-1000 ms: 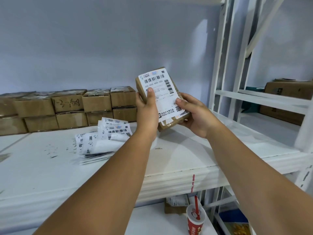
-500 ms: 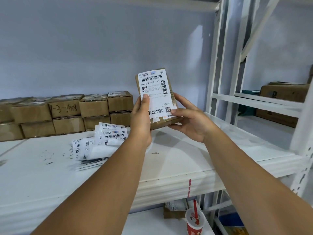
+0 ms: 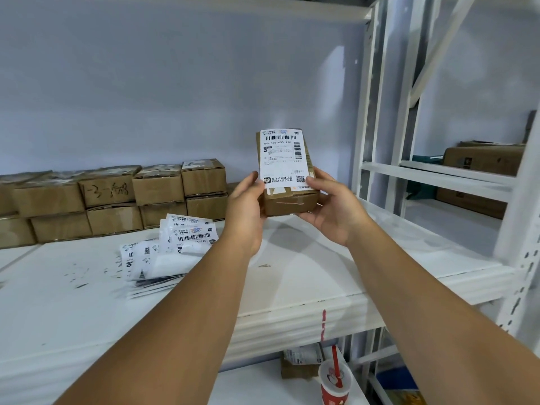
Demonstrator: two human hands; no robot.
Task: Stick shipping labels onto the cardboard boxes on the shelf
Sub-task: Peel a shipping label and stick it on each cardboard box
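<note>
- Just right of the frame's centre, a small cardboard box [image 3: 289, 203] is held up above the white shelf [image 3: 292, 276], clear of its surface.
- A white shipping label [image 3: 281, 159] with barcodes covers the box's upper face; its top edge reaches the box's far end.
- The left hand [image 3: 247, 207] grips the box's left side, fingers curled behind it and the thumb at the label's lower left edge.
- The right hand [image 3: 331, 210] cups the box's right side and underside, its thumb pressed on the label's lower right corner.
- At middle left, stacked boxes [image 3: 117, 200] stand two high along the back wall; one bears handwriting.
- In front of them, a loose pile of labels [image 3: 175, 249] lies on the shelf.
- At the bottom edge, a red paper cup [image 3: 334, 381] with a straw stands on a lower level, beside a brown carton [image 3: 295, 371].
- At right, a large brown box [image 3: 482, 162] sits on a neighbouring rack.
</note>
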